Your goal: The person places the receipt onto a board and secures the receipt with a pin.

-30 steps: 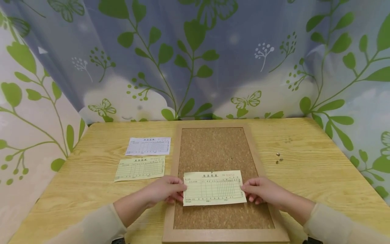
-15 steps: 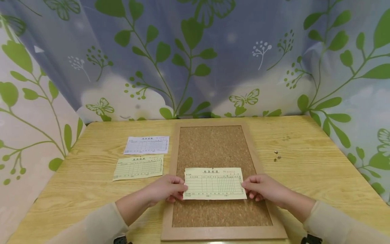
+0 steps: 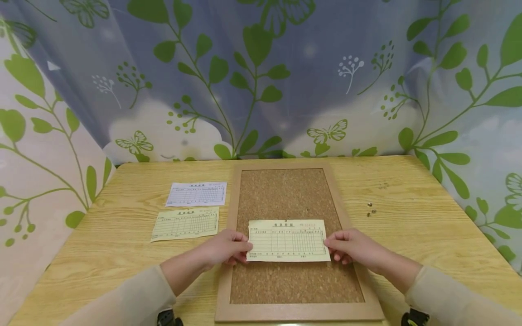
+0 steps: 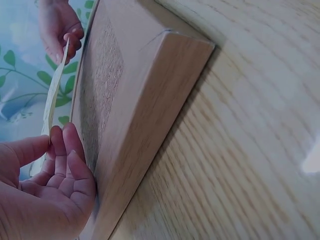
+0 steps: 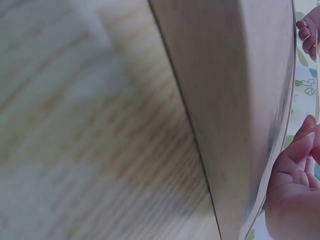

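A pale yellow receipt slip [image 3: 287,242] with printed lines and a red number is held level over the cork board [image 3: 297,285]. My left hand [image 3: 228,247] pinches its left edge between thumb and fingers. At the opposite edge my right hand [image 3: 355,249] pinches it the same way. In the left wrist view the slip [image 4: 54,95] appears edge-on, raised off the cork, with the left hand [image 4: 50,185] beside the wooden frame [image 4: 150,100]. The right hand [image 5: 295,185] shows at the right border of the right wrist view.
Left of the board lie a white receipt slip [image 3: 197,194] and another yellow one [image 3: 185,224]. Several small metallic pieces [image 3: 370,210] lie on the wooden table [image 3: 420,217] to the right, with faint clear ones [image 3: 383,185] behind. A patterned curtain [image 3: 261,81] hangs behind the table.
Both hands have carried the yellow slip a short way up the board, away from the body. Their pinch on its two edges stays the same.
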`<act>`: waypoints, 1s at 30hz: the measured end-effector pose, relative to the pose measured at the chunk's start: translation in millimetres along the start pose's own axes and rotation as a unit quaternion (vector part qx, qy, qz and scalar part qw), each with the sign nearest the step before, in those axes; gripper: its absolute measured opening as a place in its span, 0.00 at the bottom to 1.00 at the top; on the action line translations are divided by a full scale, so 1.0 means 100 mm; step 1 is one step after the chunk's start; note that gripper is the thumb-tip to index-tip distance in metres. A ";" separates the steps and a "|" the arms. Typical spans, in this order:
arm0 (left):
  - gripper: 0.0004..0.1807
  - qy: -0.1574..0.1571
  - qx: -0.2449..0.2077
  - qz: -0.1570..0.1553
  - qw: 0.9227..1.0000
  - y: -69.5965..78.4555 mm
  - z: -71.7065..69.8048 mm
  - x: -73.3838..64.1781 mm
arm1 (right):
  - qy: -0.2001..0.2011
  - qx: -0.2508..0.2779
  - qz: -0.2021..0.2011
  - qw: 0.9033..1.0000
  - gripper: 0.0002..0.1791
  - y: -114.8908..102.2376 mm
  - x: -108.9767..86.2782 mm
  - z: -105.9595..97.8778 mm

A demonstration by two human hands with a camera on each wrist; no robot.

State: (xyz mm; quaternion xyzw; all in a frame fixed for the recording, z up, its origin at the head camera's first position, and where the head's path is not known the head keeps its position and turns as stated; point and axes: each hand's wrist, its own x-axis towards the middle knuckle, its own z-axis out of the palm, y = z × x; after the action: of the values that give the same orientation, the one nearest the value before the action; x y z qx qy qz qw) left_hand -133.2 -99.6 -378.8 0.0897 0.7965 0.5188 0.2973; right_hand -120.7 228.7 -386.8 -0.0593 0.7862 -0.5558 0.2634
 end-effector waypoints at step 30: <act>0.11 0.028 0.026 -0.013 0.999 0.14 -0.04 0.22 | 0.023 -0.043 -0.001 0.999 0.14 -0.03 0.18 -0.15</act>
State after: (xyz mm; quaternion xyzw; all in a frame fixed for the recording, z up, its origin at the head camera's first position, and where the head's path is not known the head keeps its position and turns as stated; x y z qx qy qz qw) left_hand -155.0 -86.6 -374.1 0.0726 0.8190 0.4961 0.2789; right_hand -143.7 233.1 -386.3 -0.0584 0.8152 -0.5229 0.2419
